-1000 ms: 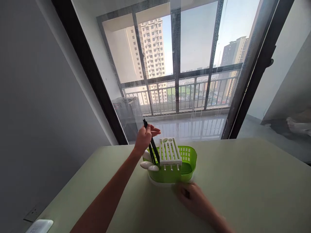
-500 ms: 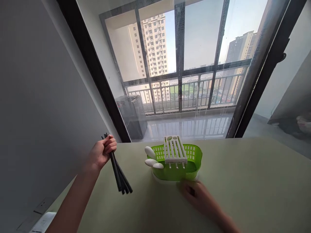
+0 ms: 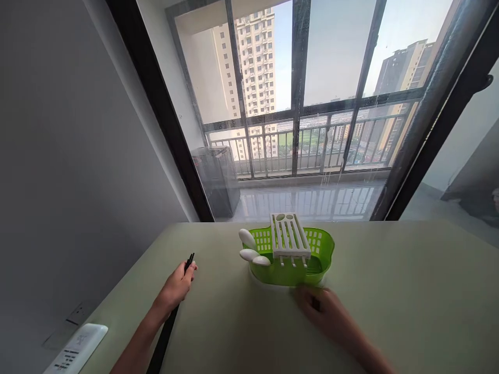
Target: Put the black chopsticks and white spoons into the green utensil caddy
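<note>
My left hand (image 3: 179, 284) is closed around a bundle of black chopsticks (image 3: 167, 335) at the table's left side. Their tips stick out above the fist, and their long ends run down toward me beside the forearm. A green plastic utensil basket (image 3: 268, 274) stands mid-table on a white base. Across its middle sits a white slotted rack (image 3: 290, 240) with small hooks in front. Several white spoons (image 3: 249, 255) lean out over the basket's left end. At the basket's lower front edge, my right hand (image 3: 325, 309) is curled, its fingers gripping there, slightly blurred.
The pale green table (image 3: 397, 291) reaches a glass door at its far edge. A white device with printed labels (image 3: 78, 348) lies at the near left, below a wall socket (image 3: 80, 311). A grey wall (image 3: 78, 156) borders the left.
My left hand has drawn the chopsticks out of the basket, carried them left, and lowered them toward the table. My right hand stays at the basket's front. The view has shifted slightly.
</note>
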The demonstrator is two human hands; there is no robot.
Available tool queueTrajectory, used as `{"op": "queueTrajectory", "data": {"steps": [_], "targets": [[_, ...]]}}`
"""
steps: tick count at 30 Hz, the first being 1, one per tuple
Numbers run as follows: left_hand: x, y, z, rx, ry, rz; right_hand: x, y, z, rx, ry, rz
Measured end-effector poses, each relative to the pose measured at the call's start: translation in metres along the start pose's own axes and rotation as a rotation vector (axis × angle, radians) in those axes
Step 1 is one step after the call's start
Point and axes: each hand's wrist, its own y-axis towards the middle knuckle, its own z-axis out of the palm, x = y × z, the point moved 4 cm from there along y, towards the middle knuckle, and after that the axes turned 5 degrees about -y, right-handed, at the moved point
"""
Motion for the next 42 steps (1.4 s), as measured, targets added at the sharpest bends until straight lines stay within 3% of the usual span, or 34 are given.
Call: {"op": "queueTrajectory", "data": {"steps": [4,10,20,25,29,31,36,42], "targets": [[0.010,-0.001,-0.004,-0.128,0.244,0.069,0.003,0.001,-0.002,0.002,0.008,0.003],[0.028,-0.005,0.000,-0.208,0.477,0.140,0.006,0.001,-0.003,-0.005,0.011,0.014],[0.053,-0.006,0.003,-0.314,0.576,0.386,0.001,-0.001,-0.002,0.007,0.012,0.034],[0.054,-0.009,0.004,-0.382,0.608,0.473,0.001,0.000,-0.002,0.013,0.010,0.041],[0.030,-0.021,0.014,-0.396,0.584,0.567,0.002,0.000,-0.002,0.013,0.008,0.041],[0.007,-0.031,0.024,-0.329,0.427,0.630,0.002,0.000,-0.002,0.010,0.005,0.044],[-0.060,-0.047,0.054,-0.157,0.075,0.642,0.000,0.002,-0.001,0.005,0.005,0.043],[-0.118,-0.032,0.078,0.034,-0.089,0.658,0.002,0.005,0.002,0.009,0.017,0.031]]}}
